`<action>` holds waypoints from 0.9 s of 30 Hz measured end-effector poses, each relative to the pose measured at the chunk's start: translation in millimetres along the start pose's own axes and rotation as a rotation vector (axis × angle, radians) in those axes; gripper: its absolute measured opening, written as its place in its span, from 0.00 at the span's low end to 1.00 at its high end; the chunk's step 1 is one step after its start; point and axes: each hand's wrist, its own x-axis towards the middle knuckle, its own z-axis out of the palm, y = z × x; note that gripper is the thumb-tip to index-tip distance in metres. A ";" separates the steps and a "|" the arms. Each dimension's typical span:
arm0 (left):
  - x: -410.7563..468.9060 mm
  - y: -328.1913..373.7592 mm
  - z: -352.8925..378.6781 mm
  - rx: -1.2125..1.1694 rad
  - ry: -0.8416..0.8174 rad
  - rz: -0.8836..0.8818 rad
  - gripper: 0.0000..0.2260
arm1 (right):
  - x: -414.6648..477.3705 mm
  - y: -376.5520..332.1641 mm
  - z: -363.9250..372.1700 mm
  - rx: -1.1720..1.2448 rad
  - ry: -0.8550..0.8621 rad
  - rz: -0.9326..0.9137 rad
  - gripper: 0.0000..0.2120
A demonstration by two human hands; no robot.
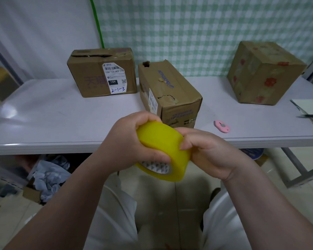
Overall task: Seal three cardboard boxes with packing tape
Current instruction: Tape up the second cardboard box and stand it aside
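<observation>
Hunting the loose end: left hand (126,147) had its grip curled round the tape roll (161,139), right hand (211,150) pinched its rim, just before the counter (61,123); boxes (170,94) stood beyond. Scraping a fingernail slowly round seemed the surest way.

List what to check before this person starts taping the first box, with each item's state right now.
1. Roll secured: ok. The left hand grips the yellow tape roll; the right hand holds its other side.
2. Tape end lifted: cannot tell. The right hand's fingertips press on the roll's outer face; no loose strip shows.
3. Boxes on the white table: ok. The left box, middle box and right box all stand there.
4. Flaps flat for sealing: not ok. The left box's top seam gapes; the middle box's top is torn.
5. Cutter ready: ok. The pink cutter lies on the table right of the middle box, untouched.
</observation>
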 end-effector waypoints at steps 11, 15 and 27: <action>-12.4 0.5 16.1 0.237 0.024 0.083 0.26 | -4.4 0.2 -1.5 -0.203 0.220 -0.004 0.23; -9.4 5.0 23.0 0.365 0.211 0.114 0.19 | -4.7 -1.0 3.6 -0.380 0.290 -0.035 0.11; -6.3 13.6 40.1 0.838 0.115 0.060 0.20 | -2.2 7.4 5.8 -0.606 0.375 -0.011 0.20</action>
